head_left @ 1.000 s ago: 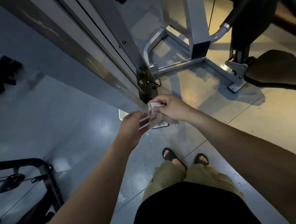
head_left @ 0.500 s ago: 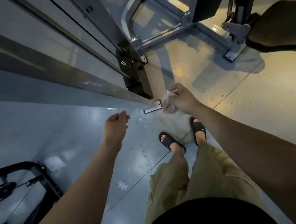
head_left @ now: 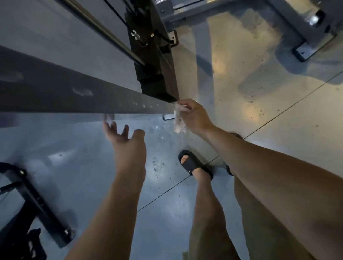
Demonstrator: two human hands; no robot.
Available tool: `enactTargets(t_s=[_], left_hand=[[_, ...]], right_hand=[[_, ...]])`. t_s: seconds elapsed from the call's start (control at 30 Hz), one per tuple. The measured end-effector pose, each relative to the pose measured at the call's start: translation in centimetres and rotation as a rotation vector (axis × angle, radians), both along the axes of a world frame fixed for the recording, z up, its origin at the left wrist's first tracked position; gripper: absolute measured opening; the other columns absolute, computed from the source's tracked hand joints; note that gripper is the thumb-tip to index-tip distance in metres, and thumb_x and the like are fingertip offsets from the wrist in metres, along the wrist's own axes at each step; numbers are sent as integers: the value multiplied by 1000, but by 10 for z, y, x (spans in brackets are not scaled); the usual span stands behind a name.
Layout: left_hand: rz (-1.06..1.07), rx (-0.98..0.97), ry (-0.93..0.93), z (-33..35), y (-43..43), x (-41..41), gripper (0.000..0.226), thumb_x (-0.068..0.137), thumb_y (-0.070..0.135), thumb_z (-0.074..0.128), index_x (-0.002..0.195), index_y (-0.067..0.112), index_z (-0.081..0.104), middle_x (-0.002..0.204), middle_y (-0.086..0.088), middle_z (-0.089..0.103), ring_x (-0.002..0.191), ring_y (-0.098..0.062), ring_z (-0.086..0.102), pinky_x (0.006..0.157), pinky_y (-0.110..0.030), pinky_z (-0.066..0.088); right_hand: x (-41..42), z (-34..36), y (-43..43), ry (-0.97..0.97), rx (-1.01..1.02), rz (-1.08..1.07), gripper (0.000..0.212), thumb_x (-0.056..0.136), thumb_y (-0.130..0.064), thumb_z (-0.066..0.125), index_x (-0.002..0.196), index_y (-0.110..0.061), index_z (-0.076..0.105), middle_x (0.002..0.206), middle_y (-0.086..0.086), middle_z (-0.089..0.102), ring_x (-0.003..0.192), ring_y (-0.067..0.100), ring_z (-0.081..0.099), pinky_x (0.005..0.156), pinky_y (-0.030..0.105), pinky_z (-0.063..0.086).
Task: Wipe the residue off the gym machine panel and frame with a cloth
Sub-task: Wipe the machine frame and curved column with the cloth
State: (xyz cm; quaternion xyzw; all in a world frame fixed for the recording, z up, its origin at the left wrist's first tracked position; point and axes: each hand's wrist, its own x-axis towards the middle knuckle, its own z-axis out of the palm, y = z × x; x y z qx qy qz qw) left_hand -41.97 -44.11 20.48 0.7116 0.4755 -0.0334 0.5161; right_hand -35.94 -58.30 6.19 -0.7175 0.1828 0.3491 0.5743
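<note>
Head view: a person's two bare arms reach down along a gym machine.
Nearest: olive shorts (head_left: 221, 238) and a black sandal (head_left: 192, 165) planted on the floor, partly crossed by the right forearm.
Lower left corner: a black metal rack (head_left: 41, 205), blurred, well apart from the hands.
Left hand (head_left: 125, 140): fingers spread and holding nothing, just under the lower edge of the frame beam (head_left: 70, 95); whether a fingertip touches it cannot be told.
Right hand (head_left: 194, 117): fingers curled, pinching the cloth (head_left: 179, 120) against the beam's far end.
Cloth: pale, crumpled, a loose tail hanging below the hand.
Frame beam: dark grey, running from the left edge to the cloth, with pale smears of residue (head_left: 82, 91) and a row of small spots along its face.
Behind it: a grey panel (head_left: 44, 28), a shiny guide rod (head_left: 104, 28) and a black weight block (head_left: 153, 57) with cables clipped on.
Top right corner: the grey base (head_left: 287, 23) of another machine.
Floor (head_left: 264, 106): glossy, seamed tiles, speckled with dark grit, bluish at left and warm yellow at right.
</note>
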Motion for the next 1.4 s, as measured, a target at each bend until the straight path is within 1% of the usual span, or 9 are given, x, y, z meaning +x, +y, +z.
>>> enactTargets(t_s=[0.1, 0.23, 0.43, 0.63, 0.8, 1.03, 1.17, 1.27, 1.4], left_hand=[[-36, 65, -141, -8, 5, 1, 91, 90, -11, 49, 155, 45, 20, 161, 23, 26, 138, 4, 43, 94, -21, 46], [-77, 89, -185, -12, 5, -2, 91, 87, -12, 48, 153, 44, 23, 157, 27, 30, 142, 2, 38, 120, -43, 35], [-35, 50, -167, -10, -2, 5, 92, 82, -12, 49, 149, 47, 28, 151, 34, 35, 143, 9, 31, 122, -50, 28], [-69, 15, -125, -6, 3, 3, 94, 82, -13, 46, 153, 45, 25, 156, 30, 32, 145, 8, 30, 123, -47, 28], [-64, 0, -124, -4, 4, 4, 97, 81, -15, 46, 151, 50, 26, 155, 30, 32, 146, 4, 30, 122, -49, 31], [-88, -1, -116, -3, 7, 4, 99, 78, -16, 45, 153, 46, 27, 157, 27, 31, 146, 4, 31, 120, -53, 35], [-54, -2, -112, -3, 5, 6, 98, 76, -16, 45, 151, 47, 30, 157, 26, 31, 145, 4, 32, 120, -50, 35], [-24, -10, -107, -3, 2, 9, 98, 76, -18, 44, 151, 44, 30, 157, 26, 32, 145, 5, 32, 120, -47, 35], [-33, -14, -102, -2, 3, 8, 103, 76, -20, 43, 153, 47, 28, 158, 26, 30, 145, 5, 31, 120, -48, 35]], right_hand=[[12, -28, 29, -65, -18, 4, 36, 102, -13, 51, 134, -19, 64, 124, 0, 66, 111, 17, 62, 91, 14, 48], [10, -40, 57, -54, 7, -51, 31, 106, -15, 54, 134, -10, 67, 124, 4, 69, 107, 11, 63, 81, 0, 41], [-20, -16, 54, -129, -57, -7, 40, 105, -5, 45, 140, -15, 61, 98, -5, 63, 66, -3, 52, 61, 2, 40], [6, -24, 66, -27, -98, -9, 33, 108, -14, 45, 133, -10, 66, 123, 9, 70, 115, 23, 64, 86, 10, 41], [-20, 12, 59, -158, -32, -8, 37, 108, -10, 46, 142, -12, 59, 124, -3, 67, 93, 1, 60, 75, -4, 39], [3, 10, 64, 15, 60, -192, 31, 107, -21, 52, 131, -9, 69, 110, 1, 75, 96, 3, 70, 88, 14, 52], [-25, 56, 55, -94, 178, -159, 25, 106, -25, 55, 125, -30, 71, 107, 3, 78, 105, 6, 70, 98, 15, 49], [-23, 50, 50, -221, 134, -59, 37, 107, -10, 49, 138, -21, 63, 131, -12, 66, 112, -2, 65, 101, 18, 50], [-2, 26, 56, -118, 112, -22, 38, 109, -16, 46, 145, -13, 56, 128, 6, 70, 97, 1, 62, 95, 22, 51]])
